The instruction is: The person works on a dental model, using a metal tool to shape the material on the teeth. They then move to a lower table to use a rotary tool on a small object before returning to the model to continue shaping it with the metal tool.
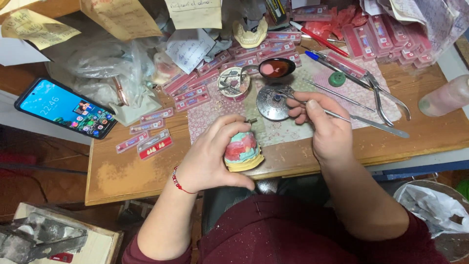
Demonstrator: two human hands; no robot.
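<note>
We have the dental model (243,150), a cast with pink and teal wax over a yellowish base, sitting at the near edge of the bench (122,171), cupped by our left hand (210,156), whose fingers curl around its far side and thumb side so that it is firmly gripped and tilted slightly toward us. Our right hand (325,124), just to the right of the model, is closed in a pen-like pinch on a thin metal wax instrument (342,116), with its tip reaching out beyond the fingers to the round metal dish (273,103) directly ahead of the left hand. To do this step well, in our judgement, we should keep the model braced against the bench edge so that it cannot rock, load only a little on the tip, and carry it the short way back to the model without brushing the wax already shaped. Just beyond the dish stand a small round patterned container (233,83) and a dark spoon (276,67) with pink material in its bowl. Further right of the right hand lie pliers (386,98) and a flat steel spatula (381,126). Strips of red tooth cards (155,144) lie left of the left hand, with a lit phone (66,107) further out.
</note>
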